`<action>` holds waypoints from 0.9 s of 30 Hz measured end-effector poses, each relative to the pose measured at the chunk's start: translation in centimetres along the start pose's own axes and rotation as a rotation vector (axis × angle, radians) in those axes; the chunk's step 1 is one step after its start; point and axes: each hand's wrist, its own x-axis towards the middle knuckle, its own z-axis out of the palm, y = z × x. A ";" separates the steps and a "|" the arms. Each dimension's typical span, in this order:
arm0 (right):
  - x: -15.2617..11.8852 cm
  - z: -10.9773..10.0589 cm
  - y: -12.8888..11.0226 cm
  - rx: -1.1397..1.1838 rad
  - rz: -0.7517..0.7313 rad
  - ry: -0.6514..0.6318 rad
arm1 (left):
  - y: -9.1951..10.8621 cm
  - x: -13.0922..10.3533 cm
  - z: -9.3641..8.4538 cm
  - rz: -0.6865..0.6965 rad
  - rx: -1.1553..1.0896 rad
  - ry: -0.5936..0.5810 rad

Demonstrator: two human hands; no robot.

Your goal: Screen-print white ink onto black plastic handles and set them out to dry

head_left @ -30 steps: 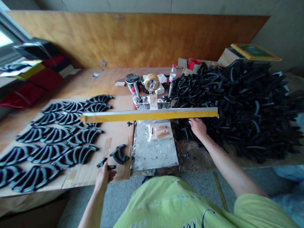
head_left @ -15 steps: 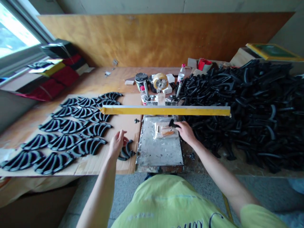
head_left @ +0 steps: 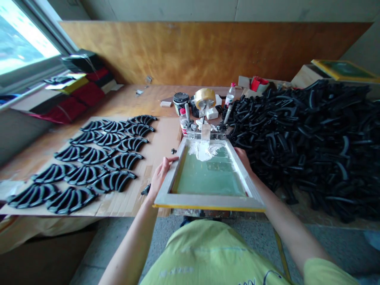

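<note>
A screen-printing frame (head_left: 208, 201) with a grey rim, yellow lower edge and green mesh (head_left: 204, 180) is hinged at the back, over the work plate. White paste (head_left: 204, 151) lies across the far part of the mesh. My left hand (head_left: 161, 176) is at the frame's left side, a finger stretched toward it. By the right side is my right hand (head_left: 244, 159), its fingertips hidden by the frame. What lies beneath the frame is covered. A black curved piece (head_left: 145, 190) shows beside my left wrist.
Rows of black curved pieces (head_left: 71, 200) lie on cardboard (head_left: 118, 204) at the left. A big heap of black parts (head_left: 311, 138) covers the right. Behind the frame stand a tape roll (head_left: 204, 97), a paint tub (head_left: 181, 103) and a bottle (head_left: 230, 94).
The frame has swung from an edge-on, raised position down toward me, hiding the plate. My hands have come to its sides. The black piece held in my right hand is out of sight.
</note>
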 end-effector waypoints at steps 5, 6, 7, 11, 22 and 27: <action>5.9 -0.6 -2.3 -0.099 -0.063 0.197 | -7.3 -1.3 0.3 -0.177 0.061 -0.045; 7.2 0.1 -3.6 -0.119 -0.128 0.144 | -8.6 -1.2 0.5 -0.178 0.088 -0.036; 8.2 0.9 -5.0 -0.143 -0.172 0.069 | -9.6 -0.9 0.7 -0.170 0.118 -0.025; 8.5 3.4 -8.4 -0.254 -0.171 -0.253 | -11.6 -0.4 1.1 -0.142 0.144 0.008; 3.0 1.9 -6.6 -0.024 -0.502 -0.397 | -10.6 -0.8 1.1 -0.166 0.110 0.039; 1.1 3.1 -6.6 -0.009 -0.524 -0.243 | -10.3 -0.7 1.0 -0.164 0.148 0.041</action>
